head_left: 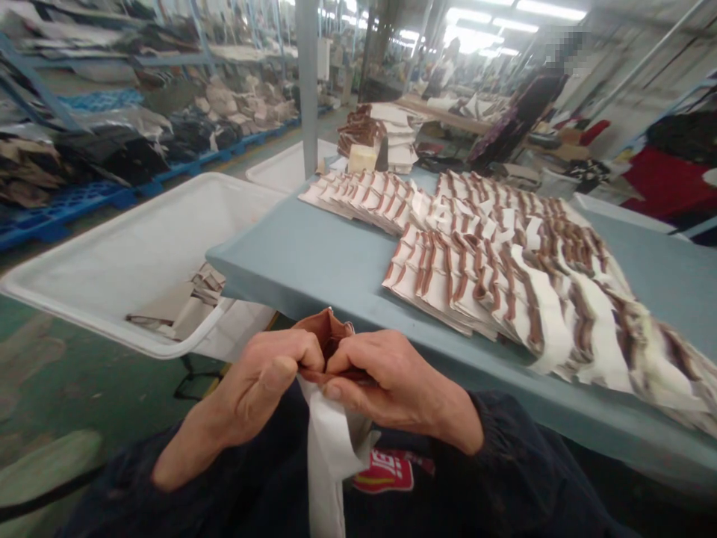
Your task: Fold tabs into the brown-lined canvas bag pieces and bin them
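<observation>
A: What do we have at the centre?
B: One brown piece (318, 324), just off the near edge of the table, in front of the wearer's body. One white strip (328, 456) hangs down from it.
A: And the hands — how do we find them?
B: Two, both gripping. The left hand (252, 381) pinches the brown piece's edge; the right hand (392, 377) clamps the other side, close beside it, its thumb near the strip's top.
A: Do we see anything behind the strip?
B: One red patch (384, 472) on dark clothing.
A: Then the table?
B: One table (291, 246), blue-grey, bearing folded pieces (442, 273) in overlapping rows, pale with brown edges. We cannot count them; they overlap too closely. White strips lie across several.
A: Further out?
B: One stack (392, 142) of brown and pale pieces at the far side, with one yellowish block (362, 159) before it. On our left we count two white bins — a near bin (101, 224) with scraps inside, and a far bin (283, 157) partly hidden behind one grey post (309, 97).
</observation>
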